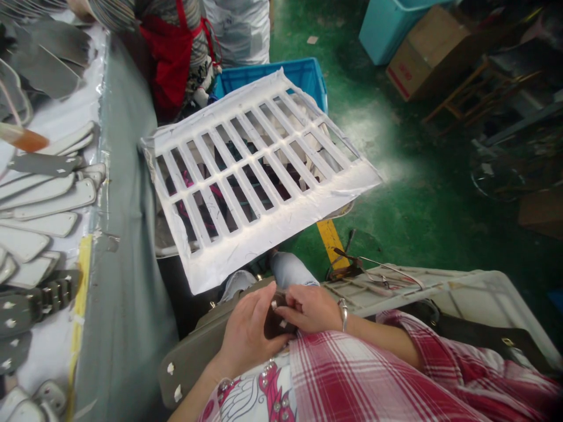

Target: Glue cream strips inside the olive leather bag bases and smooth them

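My left hand (248, 331) and my right hand (310, 308) meet over my lap, fingers curled around a small dark brown piece (276, 321) with pale spots on it. Both hands pinch it between them. Under my left hand lies a long olive-grey strap-like piece (189, 357) with small white tabs, running down to the left. A bracelet sits on my right wrist, and a red plaid sleeve covers that arm.
A white slatted rack (259, 170) lies tilted over a blue crate (308, 76) in front of me. A grey table (127, 246) on the left carries several grey and white flat shoe pieces (44, 199). Another person in a red apron (176, 53) sits beyond. A white crate (475, 293) stands to my right.
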Demonstrator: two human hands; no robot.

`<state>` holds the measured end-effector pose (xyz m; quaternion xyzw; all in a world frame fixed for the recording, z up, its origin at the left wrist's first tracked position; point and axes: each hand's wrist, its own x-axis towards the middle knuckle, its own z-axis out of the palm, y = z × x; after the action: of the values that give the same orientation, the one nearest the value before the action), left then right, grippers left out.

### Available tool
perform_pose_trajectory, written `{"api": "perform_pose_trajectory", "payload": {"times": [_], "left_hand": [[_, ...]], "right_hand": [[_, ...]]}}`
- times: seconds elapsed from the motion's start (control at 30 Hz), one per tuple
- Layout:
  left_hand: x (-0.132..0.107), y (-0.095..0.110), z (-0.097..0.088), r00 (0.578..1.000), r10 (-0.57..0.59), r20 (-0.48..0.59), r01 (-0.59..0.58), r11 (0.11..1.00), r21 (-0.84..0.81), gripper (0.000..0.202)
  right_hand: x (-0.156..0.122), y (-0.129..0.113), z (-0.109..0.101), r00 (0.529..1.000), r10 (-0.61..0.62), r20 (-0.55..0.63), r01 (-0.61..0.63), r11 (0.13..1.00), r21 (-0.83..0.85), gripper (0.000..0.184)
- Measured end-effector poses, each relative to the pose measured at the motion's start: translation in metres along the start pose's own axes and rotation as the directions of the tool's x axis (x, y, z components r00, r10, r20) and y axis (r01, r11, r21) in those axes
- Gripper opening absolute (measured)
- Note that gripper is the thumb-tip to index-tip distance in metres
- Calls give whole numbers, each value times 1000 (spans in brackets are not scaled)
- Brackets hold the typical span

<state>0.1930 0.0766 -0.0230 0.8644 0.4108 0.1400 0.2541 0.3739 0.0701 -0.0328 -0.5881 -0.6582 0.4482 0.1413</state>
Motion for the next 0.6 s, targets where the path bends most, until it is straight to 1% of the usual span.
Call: {"api": "perform_pose_trajectory", "payload": {"times": [0.07,0.17,0.23,0.33,0.4,0.47,0.53,0.6], "left_hand": [[0,0,0,1000,-7,-6,7,1000,3,85],[-1,0,-2,1000,17,-4,-17,1000,-18,81],[-1,-1,-6,1000,-3,24,4,999,-52,78],[2,-4,-14,986,-120,118,136,981,-136,70],[7,-6,-20,963,-197,184,234,951,-204,66],[14,-8,-25,938,-249,241,310,913,-266,65],[20,-9,-28,923,-273,270,352,882,-313,64],[24,-10,-28,924,-275,266,356,873,-334,61]], "right_hand": [[1,-1,0,1000,18,-7,-19,1000,-5,26],[2,-1,4,999,44,-32,-43,998,39,27],[3,-1,5,998,54,-38,-51,996,78,28],[4,0,5,998,51,-34,-47,993,110,28],[4,1,5,998,51,-38,-47,992,120,29],[4,2,6,997,56,-58,-48,991,122,28],[3,3,7,995,57,-81,-47,992,117,28],[1,3,8,994,62,-93,-52,993,110,27]]}}
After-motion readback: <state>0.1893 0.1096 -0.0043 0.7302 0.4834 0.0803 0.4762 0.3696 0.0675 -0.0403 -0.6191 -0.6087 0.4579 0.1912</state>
